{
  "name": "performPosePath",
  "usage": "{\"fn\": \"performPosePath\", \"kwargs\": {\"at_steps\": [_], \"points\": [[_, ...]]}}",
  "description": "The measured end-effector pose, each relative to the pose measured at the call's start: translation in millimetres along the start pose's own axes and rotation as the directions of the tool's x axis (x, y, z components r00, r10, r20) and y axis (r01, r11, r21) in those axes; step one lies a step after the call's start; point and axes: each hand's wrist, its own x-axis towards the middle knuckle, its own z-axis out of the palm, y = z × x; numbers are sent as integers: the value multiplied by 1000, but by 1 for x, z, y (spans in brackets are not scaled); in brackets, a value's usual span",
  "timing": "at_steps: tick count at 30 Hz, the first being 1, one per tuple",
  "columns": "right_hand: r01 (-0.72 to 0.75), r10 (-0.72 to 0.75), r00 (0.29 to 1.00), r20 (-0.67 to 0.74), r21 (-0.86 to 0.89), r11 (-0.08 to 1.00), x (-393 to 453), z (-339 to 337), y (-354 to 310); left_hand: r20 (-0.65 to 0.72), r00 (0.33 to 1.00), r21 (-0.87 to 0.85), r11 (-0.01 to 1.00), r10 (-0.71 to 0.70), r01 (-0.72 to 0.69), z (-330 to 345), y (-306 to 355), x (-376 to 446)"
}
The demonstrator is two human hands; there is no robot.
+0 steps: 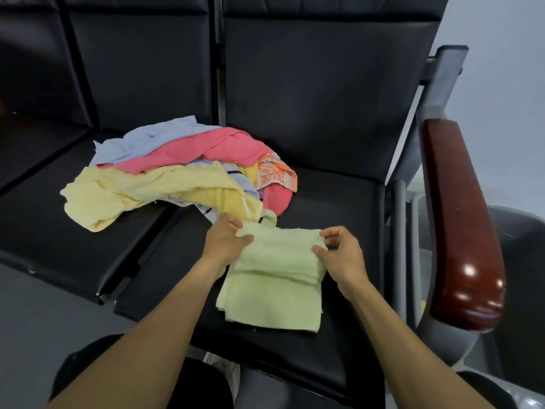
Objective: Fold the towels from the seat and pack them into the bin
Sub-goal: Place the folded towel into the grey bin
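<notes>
Both forearms enter from the bottom edge, nearest us, and reach forward to a pale green towel (274,278) on the black seat (348,202).

Fingers, left hand (227,237): thumb and fingertips are curled onto the towel's far left corner and pinch it. Fingers, right hand (342,252): curled, thumb and forefinger pinching the upper layer at the far right edge; the remaining fingers are bent above the cloth.

We note that the green towel lies partly folded: an upper layer is doubled over across the far half, and a lower layer extends toward us, close to the front edge of the seat cushion. A small loop of the same cloth sticks up at the far left corner.

Just beyond the left hand sits a loose pile of unfolded towels straddling the gap between this seat and the next one to the left: a yellow towel (132,193) in front, a pink towel (200,152) behind it, a light blue towel (147,137) at the back, and an orange patterned towel (277,175) at the right end. The pile touches the green towel's far left corner.

To the right stands a glossy reddish-brown armrest (460,225) on a grey frame.
</notes>
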Motion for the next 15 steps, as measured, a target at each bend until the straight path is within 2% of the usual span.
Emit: {"fn": "performPosePath", "kwargs": {"at_steps": [3, 6, 11, 15], "points": [[-102, 101, 989, 107, 6, 995, -9, -1, 5, 144, 989, 36, 999, -34, 29, -5, -6, -10], [-115, 118, 971, 206, -26, 993, -12, 1, 10, 246, 969, 100, 994, 8, -33, -7, -6, -17], [-143, 130, 942, 308, 22, 989, -14, 2, 8, 289, 957, 130, 991, 3, -42, -7, -9, -17], [-126, 147, 923, 356, -81, 989, -15, 3, 14, 353, 935, 202, 979, -37, -38, -6, -13, -19]]}}
